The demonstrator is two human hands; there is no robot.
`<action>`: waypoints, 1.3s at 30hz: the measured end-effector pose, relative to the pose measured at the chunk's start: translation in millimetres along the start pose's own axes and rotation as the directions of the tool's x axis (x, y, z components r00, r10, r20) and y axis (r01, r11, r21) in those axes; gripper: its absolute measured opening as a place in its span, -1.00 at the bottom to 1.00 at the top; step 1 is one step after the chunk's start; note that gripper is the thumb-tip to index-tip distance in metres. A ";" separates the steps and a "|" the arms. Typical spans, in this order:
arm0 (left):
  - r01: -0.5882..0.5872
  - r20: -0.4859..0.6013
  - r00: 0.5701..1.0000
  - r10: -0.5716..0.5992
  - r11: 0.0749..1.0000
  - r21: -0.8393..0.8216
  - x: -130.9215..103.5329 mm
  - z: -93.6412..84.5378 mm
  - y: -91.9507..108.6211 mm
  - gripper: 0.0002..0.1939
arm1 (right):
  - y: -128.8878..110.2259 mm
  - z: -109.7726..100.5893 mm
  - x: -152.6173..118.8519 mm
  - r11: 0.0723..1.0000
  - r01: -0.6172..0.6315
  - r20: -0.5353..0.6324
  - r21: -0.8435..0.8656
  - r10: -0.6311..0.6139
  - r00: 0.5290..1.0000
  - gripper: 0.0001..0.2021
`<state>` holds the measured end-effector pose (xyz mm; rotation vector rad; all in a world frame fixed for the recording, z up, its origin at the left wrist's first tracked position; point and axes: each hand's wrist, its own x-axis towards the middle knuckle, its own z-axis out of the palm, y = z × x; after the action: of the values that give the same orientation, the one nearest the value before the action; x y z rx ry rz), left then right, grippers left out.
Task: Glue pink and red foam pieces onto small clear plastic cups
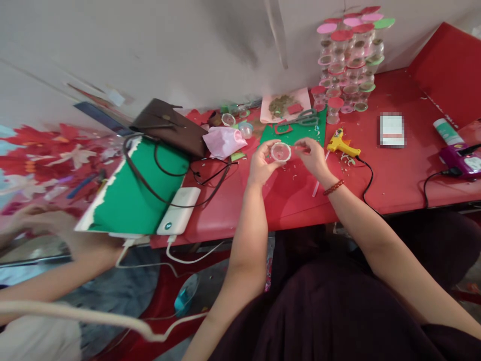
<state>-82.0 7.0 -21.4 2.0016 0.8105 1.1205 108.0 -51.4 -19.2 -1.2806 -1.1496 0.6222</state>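
My left hand grips a small clear plastic cup by its side, its round rim facing up toward me. Close to the cup's right edge is my right hand, its thumb and fingertips pinched together; whatever they may hold is too small to make out. Both hands are over the front part of a green sheet on the red table. Scissors lie on the sheet behind them. A yellow glue gun rests to the right of my right hand.
Stacked clear cups with coloured discs stand at the back. A brown bag, green board and white power bank lie left. Another person's hands are at far left. A purple device sits right.
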 end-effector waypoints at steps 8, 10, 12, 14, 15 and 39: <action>-0.029 -0.101 0.994 0.052 0.977 0.213 -2.0 7.6 9.8 -0.45 | -4.6 -1.0 -4.6 0.986 0.052 0.070 -0.160 -0.041 0.997 -0.85; -0.042 -0.124 0.989 0.083 0.951 0.307 -3.5 11.8 14.0 -0.45 | -5.7 1.0 -5.7 0.982 0.019 0.117 -0.189 0.004 0.993 -0.84; -0.055 -0.127 0.986 0.113 0.919 0.389 -5.3 16.1 18.3 -0.51 | -6.7 1.4 -6.4 0.975 0.003 0.128 -0.223 0.026 0.991 -0.82; -0.057 -0.128 0.984 0.124 0.898 0.436 -7.2 19.9 21.8 -0.58 | -8.0 0.6 -6.8 0.969 0.001 0.124 -0.246 0.031 0.992 -0.81; -0.052 -0.134 0.983 0.124 0.893 0.447 -8.0 21.4 23.1 -0.60 | -9.0 0.1 -7.0 0.966 0.003 0.121 -0.257 0.029 0.992 -0.81; -0.157 -0.161 0.967 0.199 0.958 0.241 -3.3 18.8 1.7 -0.52 | -9.5 0.3 2.0 0.986 -0.103 0.072 0.134 0.094 0.993 -0.78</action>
<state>-66.6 -1.4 -28.8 2.2188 0.8991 1.3866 106.3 -51.9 -9.7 -1.2117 -1.0822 0.8080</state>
